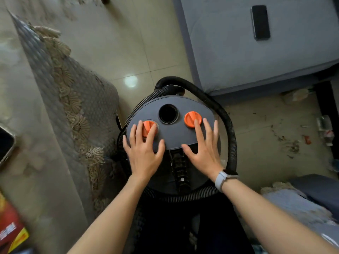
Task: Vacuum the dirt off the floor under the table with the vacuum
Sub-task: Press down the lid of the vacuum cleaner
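Note:
A dark grey canister vacuum (174, 132) stands on the tiled floor right below me, with a round opening and two orange knobs on its lid. A black ribbed hose (222, 114) loops around its right side and front. My left hand (144, 149) lies flat on the lid with spread fingers over the left orange knob (147, 126). My right hand (203, 147) lies flat on the lid too, one fingertip touching the right orange knob (191, 118). Scattered dirt (291, 145) and scraps lie on the floor at the right, beside the vacuum.
A table under a lace-trimmed cloth (60, 85) fills the left, with a phone (4, 143) and a red box (11, 230) on it. A grey sofa (256, 57) with a black phone (260, 22) sits top right. A dark leg (324, 105) stands at right.

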`<state>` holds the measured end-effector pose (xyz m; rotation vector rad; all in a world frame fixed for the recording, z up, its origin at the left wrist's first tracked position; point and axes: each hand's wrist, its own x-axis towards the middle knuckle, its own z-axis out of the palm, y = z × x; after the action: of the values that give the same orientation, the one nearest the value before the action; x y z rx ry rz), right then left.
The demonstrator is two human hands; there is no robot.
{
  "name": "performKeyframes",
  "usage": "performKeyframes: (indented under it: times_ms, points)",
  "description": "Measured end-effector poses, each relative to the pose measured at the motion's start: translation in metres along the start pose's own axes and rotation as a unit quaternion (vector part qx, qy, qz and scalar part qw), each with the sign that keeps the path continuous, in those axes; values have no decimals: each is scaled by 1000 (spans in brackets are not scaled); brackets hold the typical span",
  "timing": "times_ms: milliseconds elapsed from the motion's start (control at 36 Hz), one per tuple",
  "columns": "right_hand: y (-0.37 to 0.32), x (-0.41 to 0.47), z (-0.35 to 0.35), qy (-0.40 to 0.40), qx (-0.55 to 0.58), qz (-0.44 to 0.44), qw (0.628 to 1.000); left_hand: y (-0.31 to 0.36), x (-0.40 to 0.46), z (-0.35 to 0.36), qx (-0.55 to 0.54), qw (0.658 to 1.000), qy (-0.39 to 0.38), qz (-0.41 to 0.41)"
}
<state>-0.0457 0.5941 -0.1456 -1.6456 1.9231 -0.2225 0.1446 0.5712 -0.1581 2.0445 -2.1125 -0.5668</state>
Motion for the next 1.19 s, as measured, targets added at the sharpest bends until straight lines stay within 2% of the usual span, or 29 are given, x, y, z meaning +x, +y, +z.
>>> performKeyframes:
  times_ms: [111, 361, 639, 722, 861, 1194]
  points:
    - [5, 3, 4, -39, 0, 4, 999, -8, -5, 8, -26, 999, 20, 28]
    - [-6, 24, 5, -9, -2, -6, 1000, -12, 23, 13, -31, 995, 89, 40]
    - [-53, 61, 14, 9, 60, 49, 997, -43, 86, -10, 2, 994, 67, 83]
    - [-66, 79, 18, 20, 56, 39, 997, -52, 105, -20, 6, 997, 48, 63]
    - [-81, 130, 5, -1, 33, 8, 999, -54, 138, -38, -9, 1000, 20, -11]
    - [-138, 256, -21, -65, 62, -45, 995, -78, 233, -70, -10, 994, -3, -107]
